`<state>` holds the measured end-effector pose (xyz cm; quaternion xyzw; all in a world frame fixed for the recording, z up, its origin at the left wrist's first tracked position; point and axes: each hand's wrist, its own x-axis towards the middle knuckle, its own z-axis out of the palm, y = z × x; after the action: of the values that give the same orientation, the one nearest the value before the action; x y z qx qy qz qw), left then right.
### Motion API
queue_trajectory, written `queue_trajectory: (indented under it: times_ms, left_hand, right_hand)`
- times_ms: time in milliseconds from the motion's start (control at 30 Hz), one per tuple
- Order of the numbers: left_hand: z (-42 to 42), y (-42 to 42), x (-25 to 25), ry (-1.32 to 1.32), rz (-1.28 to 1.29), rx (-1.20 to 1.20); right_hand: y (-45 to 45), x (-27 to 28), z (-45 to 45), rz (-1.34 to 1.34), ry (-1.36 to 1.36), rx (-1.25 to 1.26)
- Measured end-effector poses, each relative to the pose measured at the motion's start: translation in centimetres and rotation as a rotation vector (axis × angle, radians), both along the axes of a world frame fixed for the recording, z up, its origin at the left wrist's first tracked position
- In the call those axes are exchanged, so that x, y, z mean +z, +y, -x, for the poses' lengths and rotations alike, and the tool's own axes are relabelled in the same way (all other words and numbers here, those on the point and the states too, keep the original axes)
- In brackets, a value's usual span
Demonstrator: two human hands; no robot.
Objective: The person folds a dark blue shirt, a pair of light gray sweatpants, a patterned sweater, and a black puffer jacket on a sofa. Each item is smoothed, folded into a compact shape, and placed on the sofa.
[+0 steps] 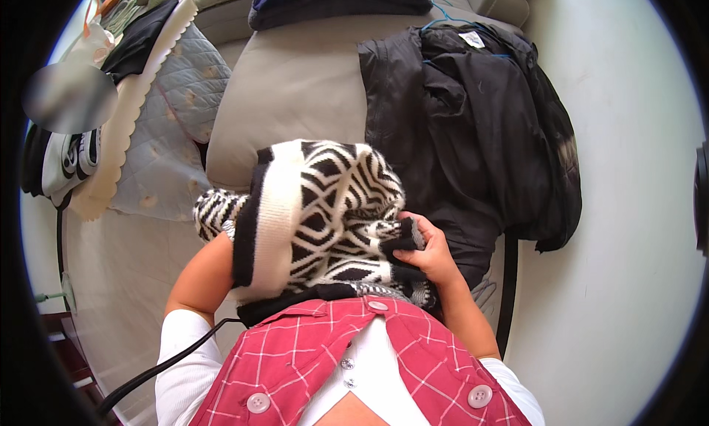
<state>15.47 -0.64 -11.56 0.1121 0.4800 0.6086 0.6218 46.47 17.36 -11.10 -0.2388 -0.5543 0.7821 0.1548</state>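
A black-and-white patterned knit sweater (pixel 321 221) is bunched in front of my torso, its wide cream ribbed band (pixel 277 215) towards the left. My right hand (pixel 435 254) pinches a black-and-grey edge (pixel 407 237) of the knit between thumb and fingers. On the other side, my left forearm (pixel 202 276) reaches in under the sweater, and the knit covers my left hand completely. A patterned sleeve-like part (pixel 216 210) sticks out beyond that forearm. Just past my right hand lies a black jacket (pixel 476 127) with a blue hanger (pixel 446 17) at its collar.
The jacket partly covers a grey padded seat (pixel 293 88). At its far end rests a folded navy garment (pixel 338 2). Leftward are a pale quilted cover (pixel 166 110) with a cream scalloped border (pixel 124 132) and black-and-white items (pixel 69 160). A black cable (pixel 166 365) crosses my left sleeve.
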Motion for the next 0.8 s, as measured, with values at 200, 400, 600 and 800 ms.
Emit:
queue_trajectory:
  times_ms: [200, 400, 600, 800]
  left_hand:
    - [-3.4, 4.3, 4.4, 0.838, 0.048, -0.445]
    - [-4.9, 5.8, 6.7, 1.215, 0.037, -0.648]
    - [-6.7, 5.4, 8.6, 1.408, 0.01, -0.772]
    - [-9.9, 5.3, 11.7, 1.507, -0.034, -0.932]
  right_hand:
    - [0.3, -0.7, 0.4, -0.077, 0.0, -0.003]
    - [0.8, -0.2, 1.8, 0.05, 0.12, -0.019]
    - [0.7, 0.2, 1.7, -0.274, -0.056, 0.066]
    - [-0.3, 0.2, 2.7, -0.293, 0.007, -0.035]
